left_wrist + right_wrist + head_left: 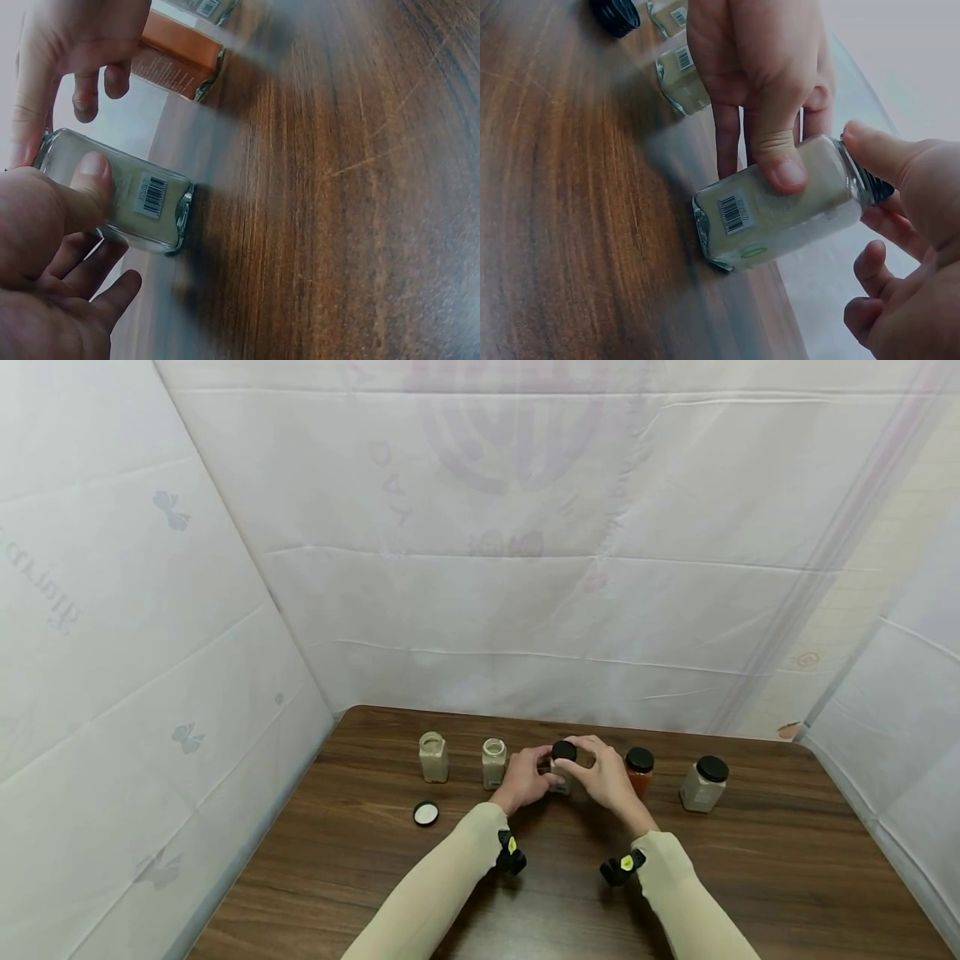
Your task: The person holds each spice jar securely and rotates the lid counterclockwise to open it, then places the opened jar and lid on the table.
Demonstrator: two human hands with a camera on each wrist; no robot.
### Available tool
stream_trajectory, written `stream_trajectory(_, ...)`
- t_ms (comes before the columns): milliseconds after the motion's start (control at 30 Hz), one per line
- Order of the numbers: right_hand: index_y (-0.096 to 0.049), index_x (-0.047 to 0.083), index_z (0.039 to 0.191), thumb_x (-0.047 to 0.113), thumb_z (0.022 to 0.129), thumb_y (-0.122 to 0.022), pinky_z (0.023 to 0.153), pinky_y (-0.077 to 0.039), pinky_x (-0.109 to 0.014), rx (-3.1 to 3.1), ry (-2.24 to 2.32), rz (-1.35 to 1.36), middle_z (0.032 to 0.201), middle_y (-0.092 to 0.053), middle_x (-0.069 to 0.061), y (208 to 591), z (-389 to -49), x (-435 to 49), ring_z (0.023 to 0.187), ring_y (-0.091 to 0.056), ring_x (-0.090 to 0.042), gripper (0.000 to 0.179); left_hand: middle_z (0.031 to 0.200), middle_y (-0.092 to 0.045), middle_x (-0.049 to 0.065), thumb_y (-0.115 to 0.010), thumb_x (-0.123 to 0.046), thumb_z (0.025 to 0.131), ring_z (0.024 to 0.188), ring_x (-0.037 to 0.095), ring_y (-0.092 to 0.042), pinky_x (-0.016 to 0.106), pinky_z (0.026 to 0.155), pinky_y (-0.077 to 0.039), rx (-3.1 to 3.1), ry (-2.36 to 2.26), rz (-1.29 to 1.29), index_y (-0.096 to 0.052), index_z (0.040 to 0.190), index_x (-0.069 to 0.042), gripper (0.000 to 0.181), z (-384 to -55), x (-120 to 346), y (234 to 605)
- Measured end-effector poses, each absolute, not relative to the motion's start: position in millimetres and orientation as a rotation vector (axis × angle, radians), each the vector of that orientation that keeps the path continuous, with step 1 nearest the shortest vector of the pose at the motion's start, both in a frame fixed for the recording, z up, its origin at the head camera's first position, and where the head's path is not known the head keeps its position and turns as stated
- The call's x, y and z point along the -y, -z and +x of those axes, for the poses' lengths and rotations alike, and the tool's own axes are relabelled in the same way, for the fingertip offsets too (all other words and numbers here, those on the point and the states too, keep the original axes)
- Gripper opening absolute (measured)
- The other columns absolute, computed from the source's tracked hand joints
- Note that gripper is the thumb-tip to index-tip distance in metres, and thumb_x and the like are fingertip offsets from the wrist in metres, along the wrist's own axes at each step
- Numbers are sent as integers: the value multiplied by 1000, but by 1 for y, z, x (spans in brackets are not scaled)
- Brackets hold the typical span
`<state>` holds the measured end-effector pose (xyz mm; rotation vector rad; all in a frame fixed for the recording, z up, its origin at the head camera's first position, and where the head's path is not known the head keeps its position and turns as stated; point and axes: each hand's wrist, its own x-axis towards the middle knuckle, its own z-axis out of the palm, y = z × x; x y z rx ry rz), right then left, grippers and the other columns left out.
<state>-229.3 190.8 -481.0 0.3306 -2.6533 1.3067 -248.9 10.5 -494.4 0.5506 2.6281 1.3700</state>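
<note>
Between the two hands stands a glass spice jar (769,214) of pale powder, with a barcode label on its side. My left hand (525,778) grips the jar's body, its thumb lying flat along the glass in the left wrist view. At the top, my right hand (606,778) pinches the black lid (564,750) between thumb and fingers. The lid sits on the jar's neck, partly hidden by the fingers in the right wrist view. Tilted in both wrist views, the jar appears upright from the head.
Two lidless jars, one (433,758) farther left and another (492,764) beside the left hand, hold pale contents. A loose black lid (426,813) lies white side up. On the right stand black-lidded jars, one orange-red (640,770), one pale (703,785). White sheeting (487,593) walls the wooden table (360,877).
</note>
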Motion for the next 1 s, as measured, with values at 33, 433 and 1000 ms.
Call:
stream_trajectory(33,-66,6,136,33,93,-79,60,-43,-29,2652,-1307,327,136,-63,-13,481,-229,-190,71,-53,-25,52,130,-70,7,-78,-19,93,122,25,-64,43,100,-54,-2632,-1370,553,-64,141,-13,50,-249,-10,494)
stream_trajectory(433,-60,7,138,33,88,-85,84,-51,-47,2535,-1423,133,134,-60,-16,489,-219,-174,111,-62,-37,62,133,-68,9,-77,-20,95,127,27,-61,42,102,-52,-2618,-1409,525,-60,144,-7,54,-246,-9,499)
stream_trajectory(1000,-65,5,124,27,89,-83,85,-52,-50,2470,-1409,36,128,-63,-17,491,-218,-170,107,-63,-37,45,128,-72,6,-81,-19,92,125,25,-63,44,104,-51,-2666,-1391,540,-66,138,-11,50,-249,-12,497)
